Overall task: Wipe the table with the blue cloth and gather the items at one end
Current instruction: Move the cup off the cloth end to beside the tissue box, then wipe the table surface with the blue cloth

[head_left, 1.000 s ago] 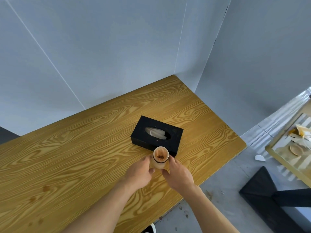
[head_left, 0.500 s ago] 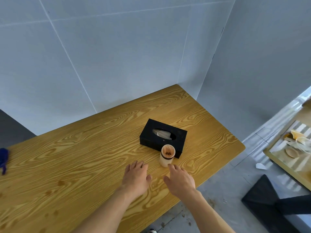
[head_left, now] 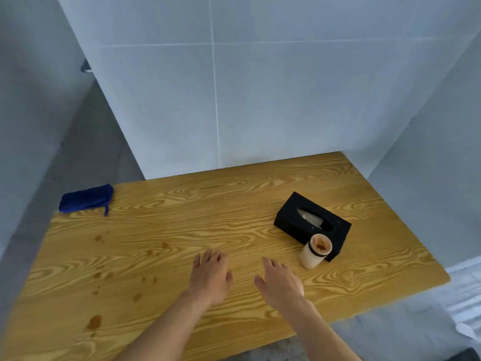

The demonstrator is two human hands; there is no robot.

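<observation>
Both hands are empty and flat-fingered over the wood: the left hand point(head_left: 210, 278) hovers or rests palm down near the middle of the front edge, fingers loosely spread, and the right hand point(head_left: 279, 284) sits just beside it, open, gripping nothing. A second ago both were wrapped around the small cup point(head_left: 315, 251); they have since let go and drawn back toward the front edge. The cup now stands upright on its own, touching or just beside the near corner of the black tissue box point(head_left: 312, 225), toward the right end of the table point(head_left: 234, 199). So the gathering looks done at that end, and the wiping probably comes next.

The blue cloth point(head_left: 86, 198) lies folded into a thick, dark-blue oblong at the far left corner, one loose tab hanging toward the front, well apart from both hands. Brownish spots point(head_left: 93, 321) dot the left part of the surface, from near the cloth down to the front edge.
</observation>
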